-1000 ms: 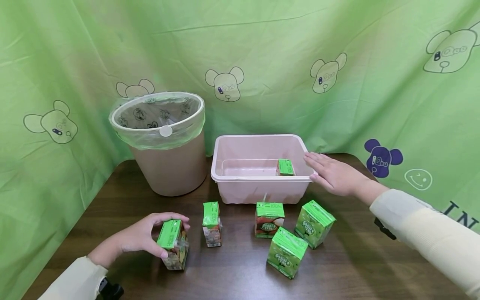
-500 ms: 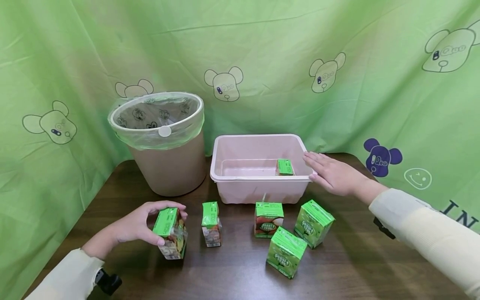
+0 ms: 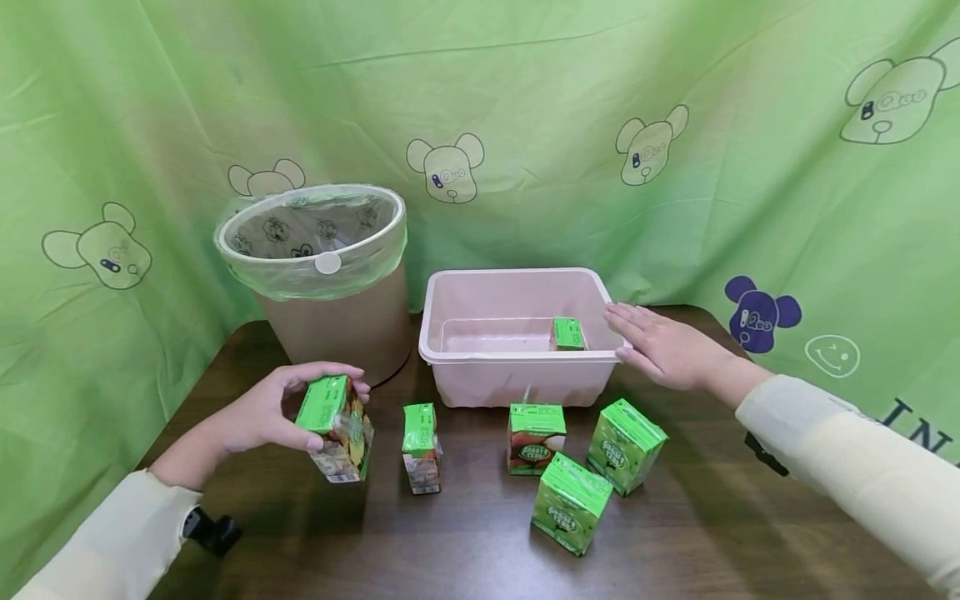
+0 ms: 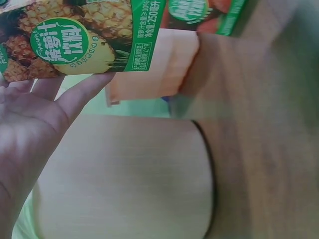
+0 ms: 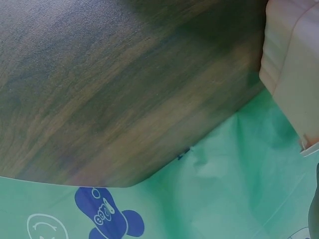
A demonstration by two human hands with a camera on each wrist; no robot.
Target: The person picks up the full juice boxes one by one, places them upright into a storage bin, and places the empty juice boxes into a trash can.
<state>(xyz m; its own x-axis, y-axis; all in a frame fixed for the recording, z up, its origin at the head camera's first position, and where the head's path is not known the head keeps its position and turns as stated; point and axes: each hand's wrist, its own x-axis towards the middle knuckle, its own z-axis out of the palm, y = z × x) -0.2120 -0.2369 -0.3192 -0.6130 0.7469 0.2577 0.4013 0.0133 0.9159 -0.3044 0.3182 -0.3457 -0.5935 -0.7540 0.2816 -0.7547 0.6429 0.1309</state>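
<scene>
On the left of the table, in the head view, our left hand pinches a pineapple carton between thumb and fingers, tilted and apparently clear of the wood, in front of the trash can. Our right hand lies fairly flat, fingers straight and together, at the right rim of the pink tub, where another carton sits. Out front there's a lone carton, a red-fronted carton (with what looks like a straw poking up), a green carton and a second green carton.

From the left wrist, we get the pineapple front up close, fingers under its edge; the thumb's hidden, so we can't tell its grip here.

The right wrist shows just table, tub corner and curtain; no reading that hand from there.

We'd call this the carrying step, pick-up done. If it's tub-bound, as we'd guess, the next move calls for lifting over the rim without clipping the lone carton.
</scene>
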